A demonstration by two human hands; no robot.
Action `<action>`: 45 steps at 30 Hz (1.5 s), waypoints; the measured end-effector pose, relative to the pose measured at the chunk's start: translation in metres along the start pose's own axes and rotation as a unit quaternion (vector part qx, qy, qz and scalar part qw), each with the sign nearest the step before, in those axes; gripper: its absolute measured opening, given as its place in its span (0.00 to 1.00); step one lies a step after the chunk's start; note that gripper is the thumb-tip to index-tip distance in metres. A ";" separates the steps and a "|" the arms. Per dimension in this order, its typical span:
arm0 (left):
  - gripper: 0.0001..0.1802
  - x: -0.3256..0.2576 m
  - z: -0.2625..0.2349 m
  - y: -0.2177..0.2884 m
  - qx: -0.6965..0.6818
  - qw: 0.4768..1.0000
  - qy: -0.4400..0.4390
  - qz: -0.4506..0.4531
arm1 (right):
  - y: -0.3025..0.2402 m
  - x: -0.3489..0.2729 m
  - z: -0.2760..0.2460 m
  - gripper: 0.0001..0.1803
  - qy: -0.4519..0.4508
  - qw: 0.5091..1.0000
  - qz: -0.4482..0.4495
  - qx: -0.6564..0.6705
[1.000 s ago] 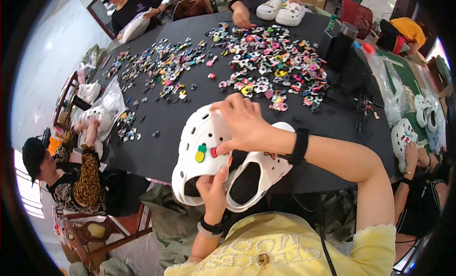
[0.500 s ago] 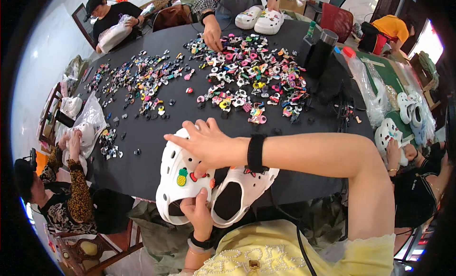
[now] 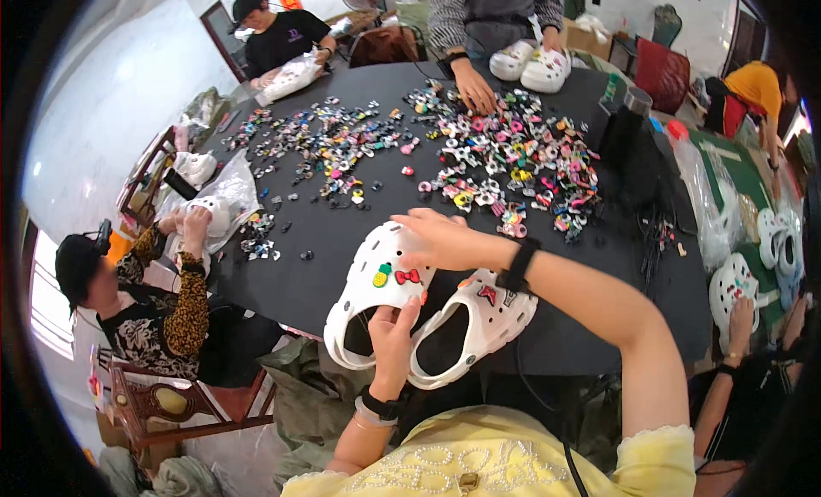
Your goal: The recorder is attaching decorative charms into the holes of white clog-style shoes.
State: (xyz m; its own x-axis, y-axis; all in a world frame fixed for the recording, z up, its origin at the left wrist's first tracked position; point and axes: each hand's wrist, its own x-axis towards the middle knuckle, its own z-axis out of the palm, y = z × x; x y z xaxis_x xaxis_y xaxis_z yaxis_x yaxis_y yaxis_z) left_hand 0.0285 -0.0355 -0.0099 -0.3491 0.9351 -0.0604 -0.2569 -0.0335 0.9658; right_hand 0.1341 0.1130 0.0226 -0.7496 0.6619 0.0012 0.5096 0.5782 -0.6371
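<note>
My left hand (image 3: 393,343) grips a white clog (image 3: 346,317) at the edge of its foot opening, thumb on top. The clog carries a pineapple charm (image 3: 380,275) and a red bow charm (image 3: 408,277). Beside the clog's toe, my right hand (image 3: 449,243) has its fingers stretched out, with nothing visible in them; whether it touches the clog I cannot tell. Under my right wrist rests the second white clog (image 3: 466,352), bearing a red charm (image 3: 487,294) and a black-and-white one (image 3: 510,298).
Heaps of small colourful shoe charms (image 3: 513,168) spread over the black table (image 3: 291,283). A dark bottle (image 3: 629,125) stands at the right. Across the table, a person's hand (image 3: 475,91) reaches into the charms beside white clogs (image 3: 545,69). Another person handles a bagged clog (image 3: 209,215) at the left.
My right hand has come off the clog's upper, uncovering the red bow, and sits beside the toe. The view has shifted; my left hand keeps its hold.
</note>
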 end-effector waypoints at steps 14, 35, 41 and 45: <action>0.29 -0.022 -0.017 0.009 0.448 0.850 0.015 0.277 | 0.008 -0.198 -0.030 0.14 0.169 0.959 0.121 0.192; 0.41 0.011 0.000 0.005 0.575 0.752 -0.083 0.313 | 0.037 -0.188 0.014 0.24 0.142 0.968 0.128 0.165; 0.36 0.009 0.008 0.010 0.602 0.751 -0.076 0.262 | 0.035 -0.194 0.009 0.12 0.075 0.974 0.192 0.091; 0.15 0.004 0.022 0.009 0.565 0.764 -0.047 0.308 | -0.001 -0.191 0.019 0.11 0.086 0.964 0.117 0.222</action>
State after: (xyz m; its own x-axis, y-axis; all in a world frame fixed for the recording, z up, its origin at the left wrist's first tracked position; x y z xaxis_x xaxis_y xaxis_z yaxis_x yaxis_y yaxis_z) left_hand 0.0443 -0.0243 0.0035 -0.0099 0.8874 0.4609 0.8904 -0.2020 0.4080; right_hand 0.2688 -0.0232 0.0079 -0.5358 0.8407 -0.0787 0.3963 0.1680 -0.9026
